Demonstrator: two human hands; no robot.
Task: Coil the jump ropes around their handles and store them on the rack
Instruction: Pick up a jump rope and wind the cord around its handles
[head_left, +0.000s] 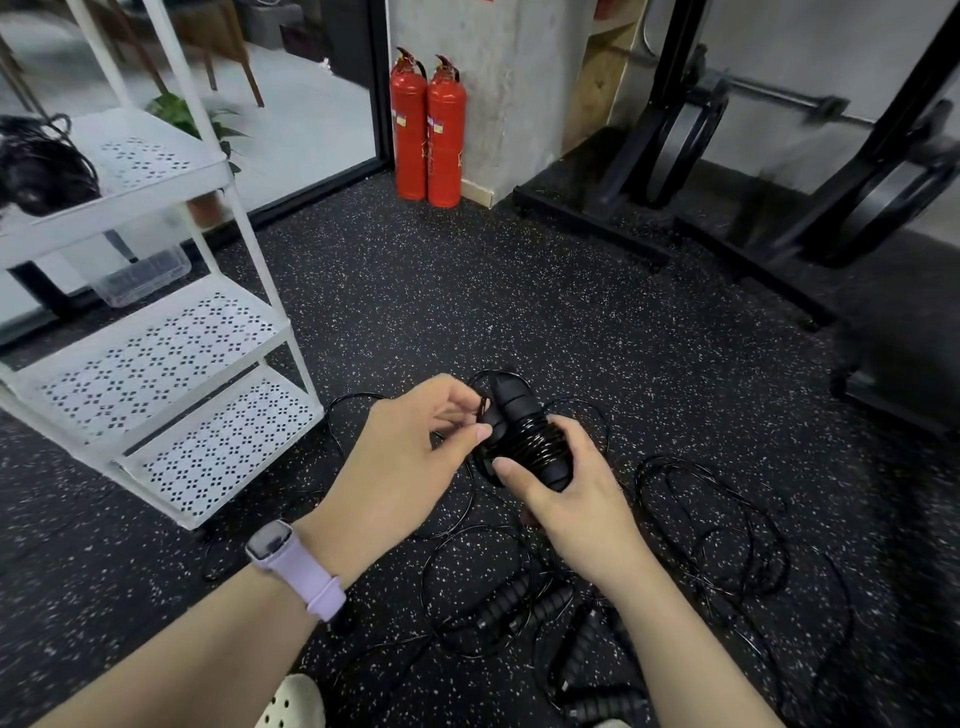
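Observation:
My right hand (574, 488) grips a pair of black jump rope handles (519, 431) with thin black cord wound round them in several turns. My left hand (410, 457) pinches the loose end of that cord beside the handles' upper part. More black jump ropes (711, 525) lie uncoiled in loops on the speckled floor below and to the right, with several ribbed handles (524, 605) among them. A white perforated rack (156, 353) stands at the left. A coiled black bundle (39, 169) sits on its upper shelf.
Two red fire extinguishers (428, 130) stand against a concrete pillar at the back. Black gym equipment with weight plates (685, 140) fills the right side. A clear plastic box (140, 275) lies behind the rack. A white shoe (293, 701) shows at the bottom edge.

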